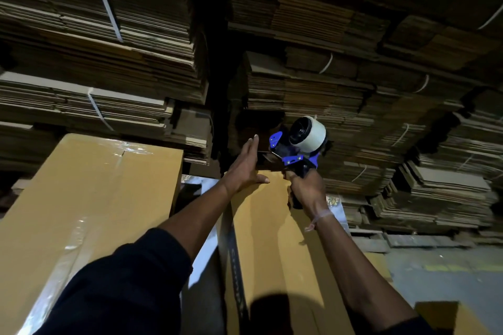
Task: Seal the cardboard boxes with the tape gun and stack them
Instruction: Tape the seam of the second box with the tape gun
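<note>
A long brown cardboard box (275, 247) runs away from me in the middle, and its far end is under both hands. My right hand (306, 187) grips the black handle of a blue tape gun (296, 148) with a white tape roll, held at the box's far edge. My left hand (246, 164) lies with straight fingers on the far end of the box, just left of the gun's front. A second, taller brown box (89, 198) with clear tape along its top seam stands to the left.
Bundles of flattened cardboard (109, 68) tied with white straps are stacked high behind both boxes and to the right (435, 171). A narrow gap (201, 253) separates the two boxes. Grey floor (441, 275) shows at the lower right, with another box corner (446, 315) near me.
</note>
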Tool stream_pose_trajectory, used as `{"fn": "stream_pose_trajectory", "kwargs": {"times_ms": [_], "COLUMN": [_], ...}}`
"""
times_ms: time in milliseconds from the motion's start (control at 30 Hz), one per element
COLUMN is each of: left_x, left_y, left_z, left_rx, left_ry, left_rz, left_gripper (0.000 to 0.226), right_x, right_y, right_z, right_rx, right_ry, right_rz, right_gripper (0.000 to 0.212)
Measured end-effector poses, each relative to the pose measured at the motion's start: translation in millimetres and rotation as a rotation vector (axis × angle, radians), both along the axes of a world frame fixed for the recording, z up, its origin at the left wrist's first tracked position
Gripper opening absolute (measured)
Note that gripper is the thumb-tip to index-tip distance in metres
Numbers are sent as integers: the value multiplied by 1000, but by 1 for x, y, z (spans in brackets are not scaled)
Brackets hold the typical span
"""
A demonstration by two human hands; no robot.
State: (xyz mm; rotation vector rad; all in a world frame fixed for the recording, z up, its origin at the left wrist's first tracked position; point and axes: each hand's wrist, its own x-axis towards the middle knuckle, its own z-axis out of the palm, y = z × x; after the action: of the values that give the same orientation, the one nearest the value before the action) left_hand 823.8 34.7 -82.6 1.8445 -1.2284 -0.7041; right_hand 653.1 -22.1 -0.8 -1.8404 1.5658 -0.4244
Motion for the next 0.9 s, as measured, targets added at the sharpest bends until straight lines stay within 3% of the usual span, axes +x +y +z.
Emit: {"fn": "stream_pose_trajectory", "kwargs": {"times_ms": [300, 900], "left_x": [1, 1], "left_y": [-6, -2], "left_z": [5, 9], "left_rx": [36, 46], "left_ry": [121, 67], "left_rz": [-3, -33], "left_gripper": [149, 135], "right_x": [-4, -19], "right_y": [17, 44], "right_z": [-13, -21], "right_rx": [-95, -215], "right_ry": [116, 116], "right_rz": [24, 77], "right_gripper": [35, 32]}}
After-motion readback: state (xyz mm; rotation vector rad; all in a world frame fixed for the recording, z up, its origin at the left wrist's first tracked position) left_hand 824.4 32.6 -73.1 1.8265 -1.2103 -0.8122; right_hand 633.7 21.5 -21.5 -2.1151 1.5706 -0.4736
